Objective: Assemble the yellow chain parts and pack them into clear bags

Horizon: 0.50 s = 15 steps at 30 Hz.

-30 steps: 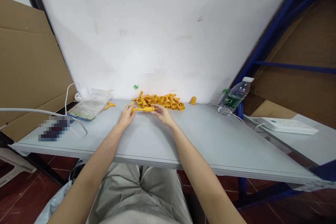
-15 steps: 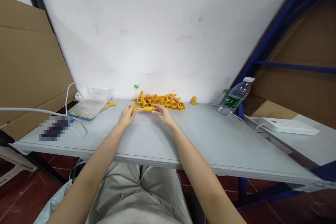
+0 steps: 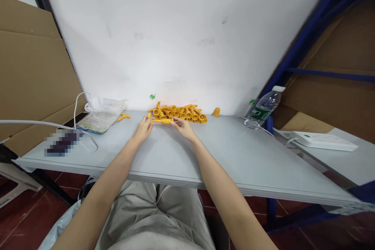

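A yellow plastic part with a ribbed stem and a thicker barrel [image 3: 166, 121] lies crosswise between my two hands, just above the table. My left hand [image 3: 143, 129] is closed round its thin end, where a short crosspiece sticks up. At the thicker right end my right hand [image 3: 182, 127] grips with thumb and fingers. Directly behind is a heap of similar yellow parts [image 3: 187, 113], several with hollow round ends facing me. One yellow cap-like piece [image 3: 216, 112] stands apart to the right. Another yellow T-shaped piece [image 3: 124, 116] lies to the left.
A clear plastic bag [image 3: 102, 119], a white cable [image 3: 93, 140] and a blurred-out object [image 3: 63, 143] are on the left of the table [image 3: 234, 156]. A water bottle [image 3: 265, 107] leans at the right, near a white power strip [image 3: 325, 141]. A white wall [image 3: 187, 39] rises behind.
The yellow part has turned slightly between my hands, and my right fingers have shifted a little on its thicker end. Everything else stays in place.
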Each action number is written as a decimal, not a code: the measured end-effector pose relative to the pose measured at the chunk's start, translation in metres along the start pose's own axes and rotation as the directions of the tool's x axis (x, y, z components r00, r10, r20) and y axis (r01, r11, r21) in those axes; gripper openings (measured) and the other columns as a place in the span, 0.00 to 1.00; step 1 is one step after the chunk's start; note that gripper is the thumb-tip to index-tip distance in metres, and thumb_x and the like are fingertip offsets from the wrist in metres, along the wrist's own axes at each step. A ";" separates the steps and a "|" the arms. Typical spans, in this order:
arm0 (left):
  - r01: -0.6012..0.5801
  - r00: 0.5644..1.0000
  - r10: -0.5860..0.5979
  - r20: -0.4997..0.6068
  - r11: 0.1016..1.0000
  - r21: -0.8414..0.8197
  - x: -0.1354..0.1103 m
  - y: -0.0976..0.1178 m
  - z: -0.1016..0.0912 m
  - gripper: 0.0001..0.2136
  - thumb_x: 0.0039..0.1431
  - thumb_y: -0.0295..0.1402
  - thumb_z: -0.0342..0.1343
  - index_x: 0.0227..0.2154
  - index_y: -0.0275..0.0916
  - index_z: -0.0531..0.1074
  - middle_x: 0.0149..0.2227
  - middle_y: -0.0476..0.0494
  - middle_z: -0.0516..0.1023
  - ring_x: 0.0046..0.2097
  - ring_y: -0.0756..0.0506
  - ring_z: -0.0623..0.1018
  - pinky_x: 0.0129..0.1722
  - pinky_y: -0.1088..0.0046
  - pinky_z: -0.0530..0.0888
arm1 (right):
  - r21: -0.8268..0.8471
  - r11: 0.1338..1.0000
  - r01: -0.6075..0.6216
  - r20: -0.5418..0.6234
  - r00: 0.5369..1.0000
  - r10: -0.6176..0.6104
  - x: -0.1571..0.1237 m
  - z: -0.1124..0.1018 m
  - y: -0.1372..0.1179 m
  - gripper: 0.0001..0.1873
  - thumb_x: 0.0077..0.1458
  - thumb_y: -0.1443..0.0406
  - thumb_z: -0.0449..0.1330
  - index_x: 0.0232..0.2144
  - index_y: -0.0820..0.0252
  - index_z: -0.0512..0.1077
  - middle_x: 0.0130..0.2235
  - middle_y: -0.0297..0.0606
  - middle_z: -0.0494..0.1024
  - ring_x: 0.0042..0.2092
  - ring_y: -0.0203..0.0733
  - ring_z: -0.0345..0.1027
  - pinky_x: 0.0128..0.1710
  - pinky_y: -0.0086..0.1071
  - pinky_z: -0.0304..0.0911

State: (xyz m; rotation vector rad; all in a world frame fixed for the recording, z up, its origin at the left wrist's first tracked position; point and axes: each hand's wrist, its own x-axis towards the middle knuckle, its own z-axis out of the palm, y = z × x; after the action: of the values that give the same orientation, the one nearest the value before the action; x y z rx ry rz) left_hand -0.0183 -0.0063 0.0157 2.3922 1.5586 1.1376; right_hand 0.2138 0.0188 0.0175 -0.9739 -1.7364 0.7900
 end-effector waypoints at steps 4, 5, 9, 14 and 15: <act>-0.031 0.999 0.031 -0.012 1.000 -0.007 0.000 0.001 0.000 0.14 0.65 0.30 0.43 0.50 0.41 0.67 0.45 0.41 0.69 0.45 0.46 0.73 0.50 0.69 0.70 | 0.048 0.999 -0.008 -0.036 0.999 0.010 0.000 0.002 0.000 0.30 0.51 0.45 0.60 0.46 0.61 0.73 0.36 0.42 0.81 0.34 0.45 0.77 0.43 0.43 0.71; -0.039 0.999 0.038 -0.020 0.999 -0.011 0.000 0.001 0.000 0.14 0.65 0.30 0.43 0.50 0.41 0.67 0.46 0.41 0.69 0.45 0.46 0.73 0.50 0.69 0.70 | 0.052 0.999 -0.010 -0.053 0.998 0.013 0.000 0.003 -0.001 0.31 0.51 0.44 0.59 0.47 0.60 0.72 0.36 0.41 0.81 0.32 0.44 0.76 0.42 0.42 0.71; -0.051 0.998 0.050 -0.035 0.998 -0.024 0.000 0.001 0.001 0.13 0.65 0.30 0.44 0.49 0.40 0.67 0.45 0.41 0.70 0.44 0.46 0.73 0.49 0.71 0.70 | 0.044 0.999 -0.025 -0.101 0.995 0.029 0.001 0.006 -0.001 0.30 0.52 0.41 0.56 0.43 0.58 0.72 0.35 0.40 0.79 0.29 0.42 0.75 0.40 0.42 0.71; -0.018 1.000 0.018 -0.016 1.000 -0.024 0.000 0.000 0.001 0.13 0.65 0.30 0.45 0.49 0.40 0.67 0.45 0.42 0.70 0.41 0.47 0.74 0.47 0.71 0.70 | 0.079 0.997 -0.024 -0.016 1.000 0.026 0.000 0.003 -0.001 0.33 0.47 0.43 0.61 0.47 0.59 0.72 0.38 0.43 0.79 0.32 0.44 0.75 0.42 0.44 0.70; -0.010 1.000 0.010 -0.014 1.000 -0.021 0.000 0.000 0.001 0.13 0.65 0.30 0.45 0.49 0.41 0.67 0.45 0.42 0.70 0.40 0.47 0.74 0.47 0.71 0.70 | 0.088 0.996 -0.014 0.009 1.000 0.013 -0.001 0.002 -0.001 0.34 0.46 0.43 0.63 0.48 0.59 0.72 0.38 0.42 0.79 0.32 0.44 0.75 0.42 0.44 0.70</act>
State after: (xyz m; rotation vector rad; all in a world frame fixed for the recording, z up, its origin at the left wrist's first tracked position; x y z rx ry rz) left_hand -0.0176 -0.0061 0.0147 2.3862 1.5321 1.1688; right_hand 0.2118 0.0175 0.0174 -0.9255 -1.6892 0.8727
